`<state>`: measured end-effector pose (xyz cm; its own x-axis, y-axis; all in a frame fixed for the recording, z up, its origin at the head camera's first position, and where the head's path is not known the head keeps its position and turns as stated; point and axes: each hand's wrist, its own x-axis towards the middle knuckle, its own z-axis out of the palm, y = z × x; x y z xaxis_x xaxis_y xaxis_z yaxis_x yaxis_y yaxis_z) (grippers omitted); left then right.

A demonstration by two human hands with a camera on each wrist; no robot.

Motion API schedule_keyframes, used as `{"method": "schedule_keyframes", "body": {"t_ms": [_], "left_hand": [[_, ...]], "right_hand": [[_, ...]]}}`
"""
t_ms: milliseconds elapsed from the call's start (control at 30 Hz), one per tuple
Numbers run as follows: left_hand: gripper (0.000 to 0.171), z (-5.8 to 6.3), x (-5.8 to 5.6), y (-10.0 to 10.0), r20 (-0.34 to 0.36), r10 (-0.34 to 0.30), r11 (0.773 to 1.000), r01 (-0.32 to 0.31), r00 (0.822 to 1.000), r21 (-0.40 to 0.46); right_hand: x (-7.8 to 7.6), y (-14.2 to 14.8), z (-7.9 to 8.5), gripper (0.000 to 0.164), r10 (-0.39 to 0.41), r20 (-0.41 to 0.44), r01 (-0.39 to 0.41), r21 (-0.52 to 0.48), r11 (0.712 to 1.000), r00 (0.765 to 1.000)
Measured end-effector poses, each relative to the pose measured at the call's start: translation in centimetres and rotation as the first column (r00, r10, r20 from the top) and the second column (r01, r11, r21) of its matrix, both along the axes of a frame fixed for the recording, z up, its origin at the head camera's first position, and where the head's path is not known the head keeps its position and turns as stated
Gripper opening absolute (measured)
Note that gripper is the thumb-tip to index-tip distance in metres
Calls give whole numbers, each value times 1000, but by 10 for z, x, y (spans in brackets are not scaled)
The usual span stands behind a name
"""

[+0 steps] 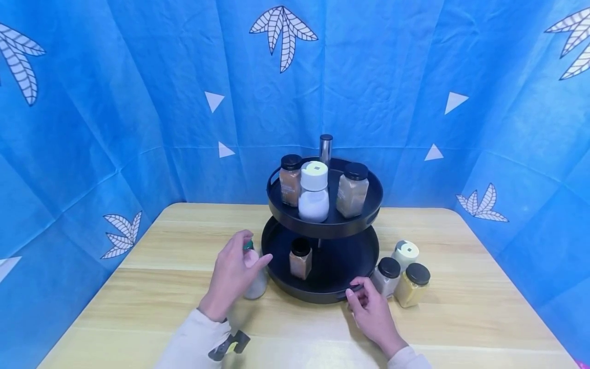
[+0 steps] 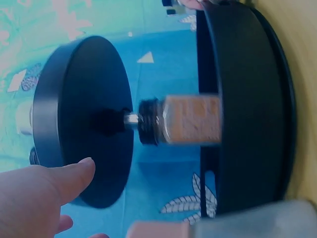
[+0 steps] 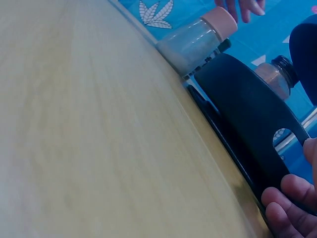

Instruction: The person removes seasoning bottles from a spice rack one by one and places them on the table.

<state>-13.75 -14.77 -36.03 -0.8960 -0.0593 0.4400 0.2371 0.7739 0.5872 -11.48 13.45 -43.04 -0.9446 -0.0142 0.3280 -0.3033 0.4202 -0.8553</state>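
My left hand hovers beside a pink-capped clear jar on the table, its thumb stretched to the right. In the right wrist view its fingertips are just above the pink cap, apart from it. Part of a green-capped container shows behind that hand. My right hand grips the rim of the lower tier of a black two-tier round tray by its handle cutout. A small black-lidded spice jar with orange-brown contents stands on this tier.
The upper tier carries a reddish spice jar, a white-capped bottle and a black-lidded jar. Right of the tray stand a grey jar, a yellow jar and a white-capped container. Blue curtains surround the table.
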Motion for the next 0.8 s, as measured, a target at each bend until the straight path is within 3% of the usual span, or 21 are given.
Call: {"method": "schedule_keyframes", "body": {"t_ms": [233,600,800], "left_hand": [[61,4,-4,17,-24,-36,999,36,999,-30],[60,2,-9,38,27,-72,997,72,997,-2],[63,-4,-15,48,68,-79,996,81,995,-27]], "right_hand": [[-2,1,-4,16,7,-16,-7,-4,1000,1000],[-3,2,-4,15,5,-20,-5,-1,1000,1000],[-2,2,-4,15,6,-16,-6,-1,1000,1000]]}}
